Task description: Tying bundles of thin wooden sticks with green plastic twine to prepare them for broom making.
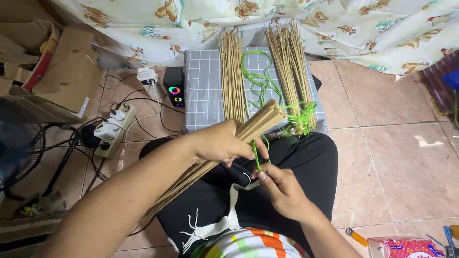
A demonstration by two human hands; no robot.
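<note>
Sitting over pink floor tiles (397, 157), left hand (220, 143) clamping a bundle of bamboo sticks (239, 138) across the lap, right hand (282, 188) pinching green string (257, 160) beneath — risking sticks fanning loose, string slipping before tightening.

Bare tiled floor (382, 143) lies open at three o'clock. At nine o'clock, a white power strip (114, 130), black cables (91, 162) and a black fan (16, 143) crowd the way.
</note>
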